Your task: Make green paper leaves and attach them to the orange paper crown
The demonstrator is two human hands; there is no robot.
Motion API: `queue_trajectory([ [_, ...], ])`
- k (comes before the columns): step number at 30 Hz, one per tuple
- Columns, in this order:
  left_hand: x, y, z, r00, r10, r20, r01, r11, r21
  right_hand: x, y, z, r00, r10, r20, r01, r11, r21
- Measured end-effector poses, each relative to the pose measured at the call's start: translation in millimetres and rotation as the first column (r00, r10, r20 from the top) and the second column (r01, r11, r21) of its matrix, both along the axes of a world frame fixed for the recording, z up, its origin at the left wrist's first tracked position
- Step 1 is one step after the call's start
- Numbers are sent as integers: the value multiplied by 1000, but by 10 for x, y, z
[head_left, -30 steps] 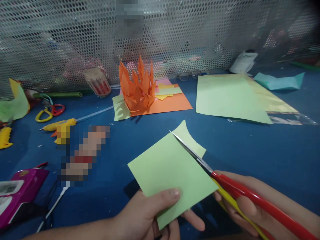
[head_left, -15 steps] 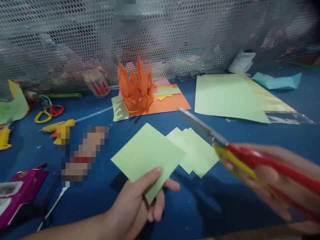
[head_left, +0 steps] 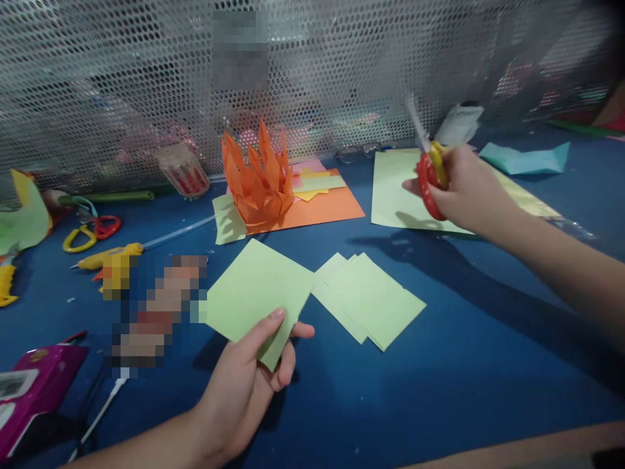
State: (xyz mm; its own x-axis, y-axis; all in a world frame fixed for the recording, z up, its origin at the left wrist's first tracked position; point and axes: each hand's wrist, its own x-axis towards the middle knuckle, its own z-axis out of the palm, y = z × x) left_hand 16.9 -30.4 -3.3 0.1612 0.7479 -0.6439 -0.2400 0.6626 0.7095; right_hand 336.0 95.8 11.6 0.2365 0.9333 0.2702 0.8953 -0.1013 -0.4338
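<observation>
My left hand [head_left: 254,371] pinches a light green paper square [head_left: 256,286] by its near corner, thumb on top and fingers beneath. Right of it, several similar green pieces [head_left: 381,303] lie overlapped on the blue tabletop [head_left: 463,384]. My right hand [head_left: 463,189] is closed on red and yellow scissors [head_left: 432,176], raised over a large green sheet [head_left: 395,189], with the blurred blades pointing up and away. Behind the held square stands an orange folded-paper flower [head_left: 261,179], on an orange sheet [head_left: 336,205] and beside a small green piece [head_left: 229,218].
At the left are another pair of scissors [head_left: 81,238], a yellow glue gun [head_left: 110,257] and a purple box [head_left: 43,391]. A clear container [head_left: 183,170] stands near the perforated metal panel [head_left: 312,65]. Folded teal paper [head_left: 527,159] lies back right.
My right hand has moved forward and away from the green pieces with the scissors, which now point upward over the large sheet. The held square has shifted a little left.
</observation>
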Motion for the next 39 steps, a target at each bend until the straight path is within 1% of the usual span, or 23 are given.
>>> queue_trajectory([
  [2,2,7,-1,1000,-7,-17,7,1000,0,111,-3,-85,991,-63,114,74,993,-93],
  [4,6,13,4,999,-24,-31,25,999,32,227,-13,-166,981,-57,185,96,972,-213],
  [6,10,21,14,997,-50,-56,55,994,91,320,-16,-223,973,-53,226,124,940,-316],
  [9,8,49,31,983,-119,-140,144,972,185,385,-7,-239,954,-52,294,162,917,-364],
  [11,-1,85,31,964,-163,-212,212,948,236,382,-6,-219,943,-37,332,162,919,-359],
  [13,-15,131,17,952,-180,-249,249,927,282,360,-10,-202,936,-10,352,142,926,-351],
  [16,-32,198,-11,948,-205,-242,278,904,325,327,-16,-204,930,24,367,110,934,-340],
  [19,-35,238,-19,943,-225,-243,300,892,339,329,-11,-215,927,23,373,115,932,-343],
  [24,-33,250,10,950,-221,-222,291,886,361,398,-3,-170,919,-47,392,189,924,-332],
  [27,-35,240,18,929,-250,-271,337,875,347,457,-3,-127,912,-102,397,238,921,-309],
  [31,-43,218,16,914,-237,-329,355,859,369,579,22,-92,905,-205,373,317,909,-270],
  [34,-73,202,9,876,-284,-391,432,823,370,691,55,-81,893,-276,355,366,905,-217],
  [37,-111,198,-16,820,-285,-497,494,791,362,786,59,-66,897,-289,335,366,910,-194],
  [38,-122,202,-33,807,-269,-526,508,771,385,806,49,-57,903,-280,326,350,919,-179],
  [39,-132,211,-54,795,-255,-551,532,731,428,814,35,-46,911,-264,316,323,934,-152],
])
